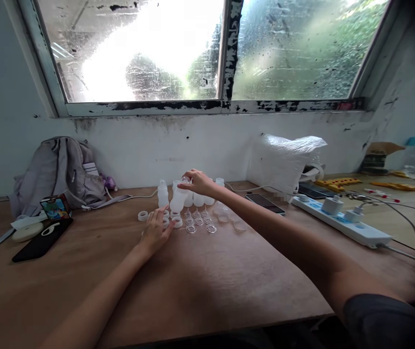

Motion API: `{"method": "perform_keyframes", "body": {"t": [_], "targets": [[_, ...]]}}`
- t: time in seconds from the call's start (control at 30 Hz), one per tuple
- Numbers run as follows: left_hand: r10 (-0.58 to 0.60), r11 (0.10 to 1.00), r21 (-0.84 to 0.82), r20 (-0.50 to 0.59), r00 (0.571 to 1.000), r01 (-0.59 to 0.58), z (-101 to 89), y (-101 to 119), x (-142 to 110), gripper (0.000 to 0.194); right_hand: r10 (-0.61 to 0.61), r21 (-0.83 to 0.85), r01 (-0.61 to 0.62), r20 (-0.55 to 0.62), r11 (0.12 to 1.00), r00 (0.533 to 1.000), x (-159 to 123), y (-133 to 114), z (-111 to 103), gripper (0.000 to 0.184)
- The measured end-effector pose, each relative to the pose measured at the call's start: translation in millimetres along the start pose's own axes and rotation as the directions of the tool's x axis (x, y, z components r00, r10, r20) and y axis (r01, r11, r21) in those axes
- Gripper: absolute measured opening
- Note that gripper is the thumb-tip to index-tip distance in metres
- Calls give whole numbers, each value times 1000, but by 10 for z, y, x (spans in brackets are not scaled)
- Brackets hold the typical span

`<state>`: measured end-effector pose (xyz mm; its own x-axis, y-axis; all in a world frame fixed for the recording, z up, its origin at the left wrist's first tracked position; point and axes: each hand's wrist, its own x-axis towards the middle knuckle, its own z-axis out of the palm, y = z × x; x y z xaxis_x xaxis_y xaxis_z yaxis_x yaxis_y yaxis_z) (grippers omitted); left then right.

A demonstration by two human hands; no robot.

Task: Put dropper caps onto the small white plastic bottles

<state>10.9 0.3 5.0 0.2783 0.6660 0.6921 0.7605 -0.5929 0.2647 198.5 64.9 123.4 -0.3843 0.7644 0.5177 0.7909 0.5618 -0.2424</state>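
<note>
My right hand (pixel 199 183) reaches to the far middle of the wooden table (pixel 207 271) and grips the top of a small white plastic bottle (pixel 178 199), which is tilted. Several more white bottles (pixel 162 194) stand beside and behind it. My left hand (pixel 155 231) rests on the table with its fingers pinched at a white ring cap (pixel 166 222). More ring caps (pixel 143 215), clear small parts (pixel 200 221) and clear lids (pixel 239 226) lie in rows in front of the bottles.
A grey backpack (pixel 60 172) leans on the wall at left, with a black phone (pixel 42 240) and small box (pixel 55 206) before it. Right of the bottles lie a phone (pixel 265 203), a white bag (pixel 283 162) and a power strip (pixel 341 221) with cables.
</note>
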Motion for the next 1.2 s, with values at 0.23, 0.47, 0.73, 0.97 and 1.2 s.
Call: {"method": "perform_keyframes", "body": {"t": [0.23,0.47,0.73,0.97,1.2], "targets": [[52,976,202,130,990,-77,24,-190,-24,26,72,-36,-70,65,997,995,533,234,541,41],[62,970,217,205,977,-108,78,-135,-50,27,92,-53,-88,92,995,992,659,311,789,38],[50,968,220,292,955,-118,127,-99,-94,30,124,-13,-123,82,992,989,654,333,791,37],[50,974,198,273,961,-107,119,-76,-76,25,104,45,-107,76,993,992,622,319,796,38],[55,974,196,281,958,-113,126,-72,-85,24,113,76,-117,61,990,992,639,358,796,38]]}}
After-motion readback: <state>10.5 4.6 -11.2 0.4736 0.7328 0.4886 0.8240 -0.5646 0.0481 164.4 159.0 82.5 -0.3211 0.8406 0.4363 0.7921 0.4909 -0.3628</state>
